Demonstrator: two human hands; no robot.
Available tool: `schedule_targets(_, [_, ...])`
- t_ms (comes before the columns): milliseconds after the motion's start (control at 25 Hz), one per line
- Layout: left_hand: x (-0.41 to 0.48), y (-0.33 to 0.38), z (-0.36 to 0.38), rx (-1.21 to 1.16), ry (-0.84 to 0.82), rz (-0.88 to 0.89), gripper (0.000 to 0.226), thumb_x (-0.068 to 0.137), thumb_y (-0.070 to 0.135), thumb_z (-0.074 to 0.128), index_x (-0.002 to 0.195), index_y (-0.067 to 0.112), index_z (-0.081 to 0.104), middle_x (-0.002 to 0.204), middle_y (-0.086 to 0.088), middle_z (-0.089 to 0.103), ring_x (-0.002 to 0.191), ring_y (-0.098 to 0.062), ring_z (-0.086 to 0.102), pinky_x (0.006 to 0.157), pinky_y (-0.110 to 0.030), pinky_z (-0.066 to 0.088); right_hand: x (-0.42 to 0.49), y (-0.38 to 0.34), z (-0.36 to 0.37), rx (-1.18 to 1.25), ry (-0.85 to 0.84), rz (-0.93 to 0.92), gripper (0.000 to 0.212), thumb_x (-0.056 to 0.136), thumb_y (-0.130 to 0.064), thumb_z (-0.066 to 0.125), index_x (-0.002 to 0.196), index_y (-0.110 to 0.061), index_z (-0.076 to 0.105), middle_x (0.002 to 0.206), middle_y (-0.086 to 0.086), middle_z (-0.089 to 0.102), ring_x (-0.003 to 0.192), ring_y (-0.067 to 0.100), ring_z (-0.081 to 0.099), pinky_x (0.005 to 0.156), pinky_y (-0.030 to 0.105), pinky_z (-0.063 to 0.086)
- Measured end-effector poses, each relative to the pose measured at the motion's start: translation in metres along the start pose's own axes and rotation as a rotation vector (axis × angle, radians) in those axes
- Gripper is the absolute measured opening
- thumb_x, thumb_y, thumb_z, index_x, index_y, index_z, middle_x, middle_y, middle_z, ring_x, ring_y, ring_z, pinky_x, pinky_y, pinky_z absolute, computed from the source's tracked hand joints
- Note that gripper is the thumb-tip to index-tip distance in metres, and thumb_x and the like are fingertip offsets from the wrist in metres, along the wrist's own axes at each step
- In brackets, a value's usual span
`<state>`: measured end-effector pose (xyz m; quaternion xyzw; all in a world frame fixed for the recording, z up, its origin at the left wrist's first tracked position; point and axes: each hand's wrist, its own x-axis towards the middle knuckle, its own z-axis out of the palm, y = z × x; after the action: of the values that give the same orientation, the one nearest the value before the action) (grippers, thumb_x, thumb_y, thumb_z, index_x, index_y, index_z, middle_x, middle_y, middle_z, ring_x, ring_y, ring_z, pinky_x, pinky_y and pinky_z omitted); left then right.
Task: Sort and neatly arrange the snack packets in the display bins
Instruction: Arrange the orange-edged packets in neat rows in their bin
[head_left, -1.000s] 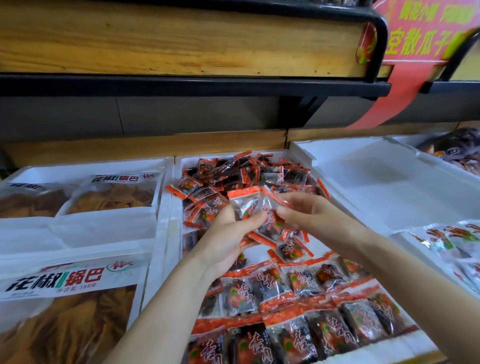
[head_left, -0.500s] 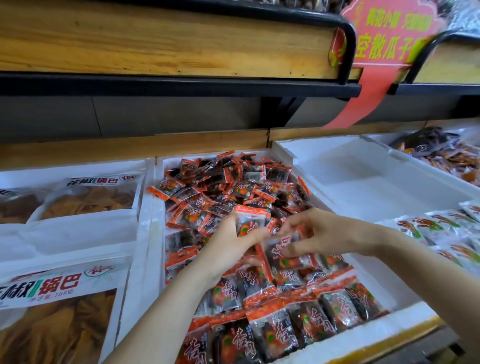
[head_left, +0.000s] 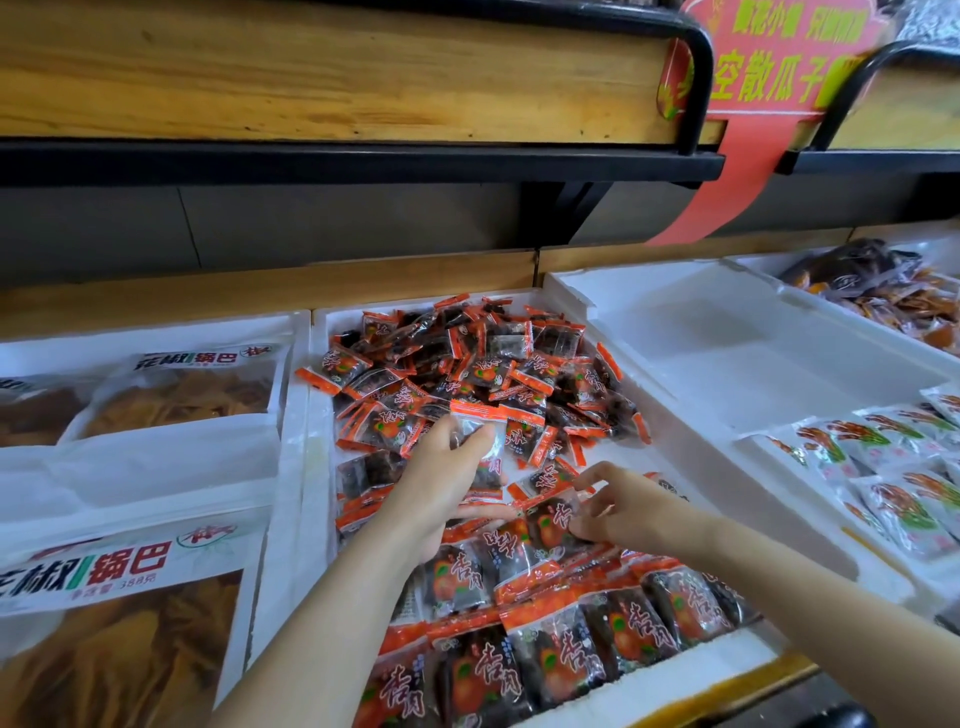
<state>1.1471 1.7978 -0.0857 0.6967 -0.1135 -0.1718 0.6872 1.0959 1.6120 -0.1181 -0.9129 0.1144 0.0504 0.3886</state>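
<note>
Head view: fingers (head_left: 462, 439) of the left hand (head_left: 441, 483) are curled with the thumb around a raised packet (head_left: 480, 415), held just above the heap. The right hand (head_left: 631, 514) is lower, its fingertips pinching the edge of a second packet (head_left: 548, 519) that lies at the back end of the tidy rows. Both packets are within the middle bin (head_left: 314, 441), a white foam tray. Its near half holds neat rows (head_left: 545, 654) of orange-and-black packets, overlapped and face up. Its far half is a loose heap (head_left: 467, 364), with packets lying every way and one hanging over the left wall. I judge this bin roughly half done: the heap has yet to be laid out row by row. Left of it, large bags (head_left: 119, 571) lie flat in their own bin. The right bin (head_left: 727, 364) has a bare stretch, with white-and-green packets (head_left: 893, 467) lined up at its near end.
</note>
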Motion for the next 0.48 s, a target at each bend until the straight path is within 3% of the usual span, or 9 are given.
schedule_targets(120, [0.001,-0.001,0.000,0.059,-0.038,-0.057,0.037,0.094,0.013,0.054,0.130,0.017,0.044,0.139,-0.009,0.044,0.066,-0.015,0.072,0.076,-0.042,0.060,-0.001,-0.002,-0.001,-0.168,-0.009,-0.040,0.050,0.087,-0.026,0.065,0.127,-0.017,0.037,0.086,-0.010,0.058,0.070,0.001,0.053,0.057,0.011,0.040])
schedule_targets(280, [0.002,-0.003,0.000,0.079,-0.057,-0.017,0.032,0.094,0.007,0.055,0.124,0.018,0.047,0.129,-0.008,0.051,0.077,-0.018,0.073,0.075,-0.041,0.060,-0.004,0.000,-0.001,-0.305,0.050,-0.097,0.051,0.087,-0.032,0.063,0.128,-0.014,0.039,0.101,-0.006,0.059,0.081,0.007,0.057,0.062,0.013,0.042])
schedule_targets(400, [-0.001,-0.005,0.002,0.107,-0.138,0.093,0.026,0.092,0.010,0.061,0.116,0.022,0.059,0.114,-0.004,0.062,0.090,-0.017,0.070,0.074,-0.039,0.060,-0.010,-0.013,0.000,0.056,0.188,-0.246,0.040,0.089,-0.035,0.057,0.124,-0.018,0.045,0.103,-0.011,0.056,0.087,0.002,0.059,0.071,0.014,0.049])
schedule_targets(480, [-0.003,-0.006,0.006,0.154,-0.201,0.135,0.028,0.090,0.010,0.064,0.115,0.020,0.063,0.110,-0.003,0.065,0.087,-0.012,0.071,0.069,-0.034,0.061,-0.012,-0.023,-0.002,0.276,0.214,-0.339,0.024,0.089,-0.032,0.057,0.111,-0.021,0.057,0.097,0.002,0.065,0.090,0.017,0.064,0.082,0.030,0.054])
